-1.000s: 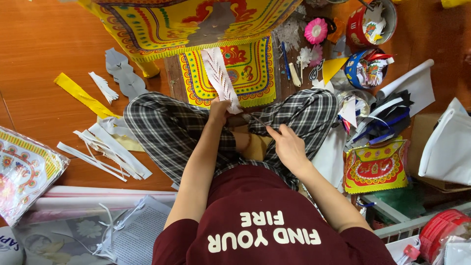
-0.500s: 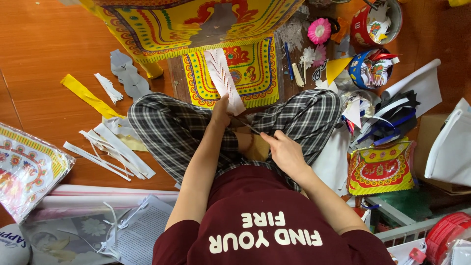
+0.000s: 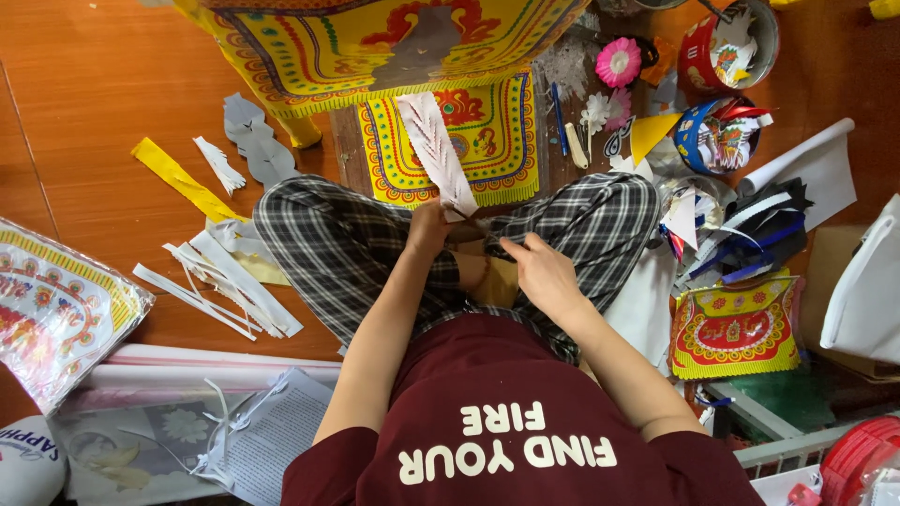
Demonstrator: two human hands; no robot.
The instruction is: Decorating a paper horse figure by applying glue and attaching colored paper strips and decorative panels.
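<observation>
Seated person viewed from above, cross-legged on a wooden floor [image 3: 84,122].

Count, left to right: one wrapped stack of patterned paper [image 3: 52,314] at the far left; one yellow paper strip [image 3: 183,180]; one loose pile of white paper strips [image 3: 220,290]; two grey cut-out pieces [image 3: 251,141]; one fringed yellow-and-red sheet [image 3: 478,141] ahead of the knees; one pink paper flower [image 3: 619,62]; two round tins, red [image 3: 727,42] and blue [image 3: 717,131], both holding scraps; one further patterned sheet [image 3: 736,328] at the right.

Left hand [image 3: 428,228]: forearm extended forward over the lap, fingers closed on the lower end of one long white feathered paper strip [image 3: 436,150]. The strip stands up and away from the body, lying across the fringed sheet.

Right hand [image 3: 544,272]: raised just beside the left, fingers curled. It appears to grip a thin dark tool whose tip reaches toward the strip's base; the grip is not clearly visible.
</observation>
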